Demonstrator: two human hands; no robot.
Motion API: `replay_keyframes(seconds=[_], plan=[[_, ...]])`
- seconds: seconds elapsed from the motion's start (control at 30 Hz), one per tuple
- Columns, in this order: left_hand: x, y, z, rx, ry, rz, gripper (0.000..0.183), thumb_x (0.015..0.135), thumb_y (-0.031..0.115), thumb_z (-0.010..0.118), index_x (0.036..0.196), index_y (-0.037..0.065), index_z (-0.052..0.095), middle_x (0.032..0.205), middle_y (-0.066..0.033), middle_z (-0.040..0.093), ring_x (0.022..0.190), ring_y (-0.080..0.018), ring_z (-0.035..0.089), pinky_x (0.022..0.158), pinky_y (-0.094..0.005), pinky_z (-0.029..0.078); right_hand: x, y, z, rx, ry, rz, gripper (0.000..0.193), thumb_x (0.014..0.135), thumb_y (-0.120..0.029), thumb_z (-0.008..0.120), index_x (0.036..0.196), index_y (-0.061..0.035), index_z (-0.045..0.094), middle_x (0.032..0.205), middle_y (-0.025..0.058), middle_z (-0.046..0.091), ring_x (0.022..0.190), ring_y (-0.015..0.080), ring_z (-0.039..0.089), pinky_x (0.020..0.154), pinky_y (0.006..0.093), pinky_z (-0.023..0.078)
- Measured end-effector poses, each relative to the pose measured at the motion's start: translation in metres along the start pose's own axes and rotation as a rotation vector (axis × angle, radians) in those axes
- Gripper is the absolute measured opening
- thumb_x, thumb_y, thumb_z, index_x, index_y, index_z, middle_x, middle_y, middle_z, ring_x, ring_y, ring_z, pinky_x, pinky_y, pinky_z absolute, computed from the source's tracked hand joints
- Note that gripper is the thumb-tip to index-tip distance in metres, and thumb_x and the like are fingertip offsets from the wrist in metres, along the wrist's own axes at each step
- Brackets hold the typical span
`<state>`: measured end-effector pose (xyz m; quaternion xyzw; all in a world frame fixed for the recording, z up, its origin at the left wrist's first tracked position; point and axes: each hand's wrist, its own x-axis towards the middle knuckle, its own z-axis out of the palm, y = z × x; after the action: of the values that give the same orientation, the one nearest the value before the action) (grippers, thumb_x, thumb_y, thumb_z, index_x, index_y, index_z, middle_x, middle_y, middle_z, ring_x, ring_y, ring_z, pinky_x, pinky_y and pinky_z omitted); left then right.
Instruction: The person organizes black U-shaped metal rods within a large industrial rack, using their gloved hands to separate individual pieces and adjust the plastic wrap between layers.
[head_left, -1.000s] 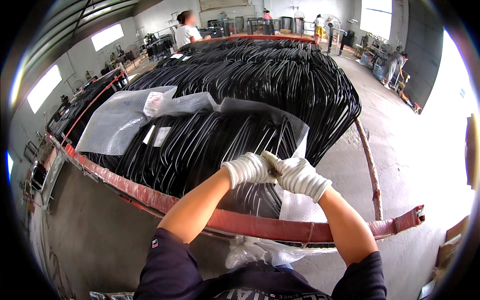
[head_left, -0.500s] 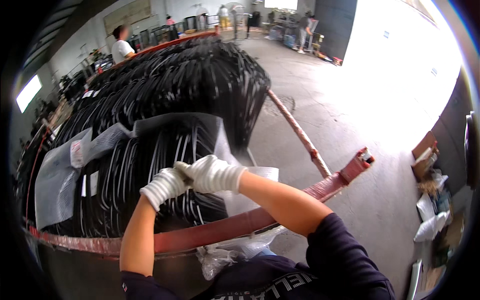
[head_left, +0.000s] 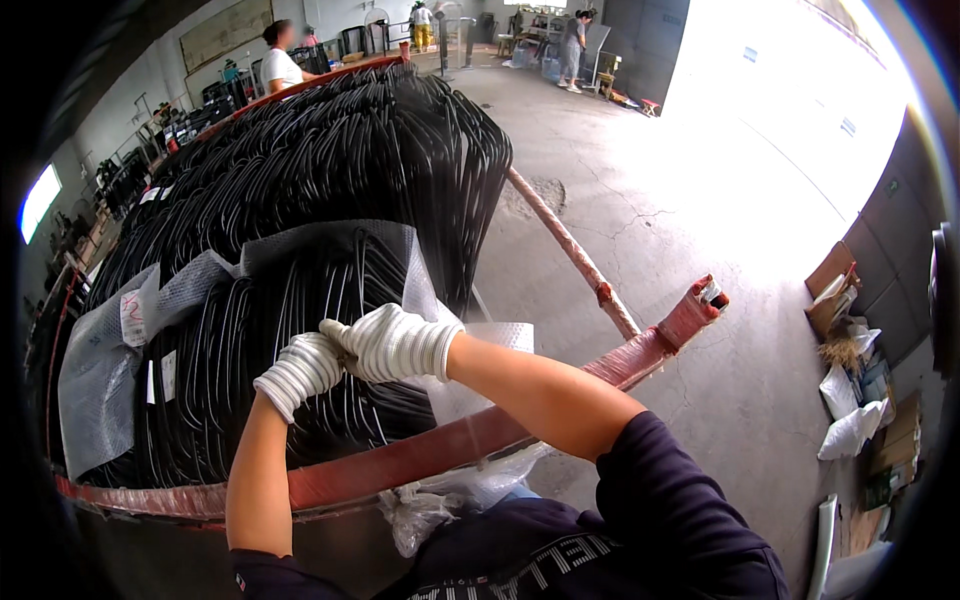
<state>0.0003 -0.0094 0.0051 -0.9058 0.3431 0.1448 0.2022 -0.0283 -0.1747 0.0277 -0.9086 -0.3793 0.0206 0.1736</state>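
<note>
My two gloved hands meet over the right part of the front stack of black bent rods [head_left: 215, 350], which lies beneath them and spreads away to their left. My left hand [head_left: 302, 372] is curled, its fingers turned in toward my right hand [head_left: 395, 342], which is bent over from the other side so that the two gloves touch. I cannot tell whether anything is pinched between them, since the glove fabric hides the fingertips; nor can I tell whether either glove touches the rods below. Beyond my hands, a strip of bubble wrap [head_left: 335, 238] runs along the back of the front stack, and a paler flap [head_left: 458, 398] hangs just below my right wrist. More rods, in a taller mass [head_left: 330, 160], rise behind the strip. To the left of my left hand, a white paper label [head_left: 167, 377] sits against the rods. Nearer my body, a red wrapped rail [head_left: 400, 452] crosses under both forearms, with crumpled clear plastic [head_left: 415, 515] just below it.
</note>
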Motion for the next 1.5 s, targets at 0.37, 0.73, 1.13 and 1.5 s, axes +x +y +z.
replay_keyframes(seconds=[0.37,0.73,1.13,1.5], plan=[[-0.002,0.004,-0.005,-0.095,-0.039,-0.021,0.034,0.085,0.036,0.044,0.087,0.009,0.063,0.084,-0.0083,0.066,0.079,-0.0234,0.063,0.074,-0.0334,0.05,0.0,-0.001,0.003,-0.036,0.031,-0.035,0.049,0.081,-0.03,0.055,0.118,0.0003,0.046,0.066,0.0111,0.061,0.061,0.026,0.061,0.054,0.0361,0.049],[-0.006,0.008,-0.016,-0.127,-0.064,-0.008,0.029,0.083,0.032,0.047,0.089,0.009,0.063,0.088,-0.0087,0.066,0.083,-0.0251,0.063,0.076,-0.0347,0.05,0.0,-0.001,0.005,-0.017,-0.012,0.007,0.05,0.08,-0.029,0.057,0.121,-0.0026,0.043,0.069,0.0112,0.062,0.064,0.0259,0.062,0.056,0.0359,0.05],[0.0,0.003,-0.007,-0.116,-0.086,-0.055,0.03,0.085,0.032,0.044,0.089,0.009,0.063,0.088,-0.0097,0.066,0.084,-0.0253,0.062,0.078,-0.0342,0.049,0.001,-0.002,0.002,-0.029,-0.091,0.046,0.062,0.081,-0.03,0.054,0.132,-0.0034,0.032,0.071,0.0123,0.062,0.065,0.027,0.062,0.058,0.0366,0.05],[0.001,-0.001,0.001,-0.131,-0.035,-0.003,0.028,0.081,0.034,0.052,0.091,0.01,0.062,0.087,-0.0089,0.065,0.081,-0.0259,0.062,0.073,-0.0359,0.051,0.0,-0.006,-0.004,-0.024,-0.105,0.038,0.066,0.08,-0.033,0.056,0.133,-0.0033,0.03,0.072,0.0119,0.062,0.068,0.0272,0.062,0.06,0.036,0.05]])
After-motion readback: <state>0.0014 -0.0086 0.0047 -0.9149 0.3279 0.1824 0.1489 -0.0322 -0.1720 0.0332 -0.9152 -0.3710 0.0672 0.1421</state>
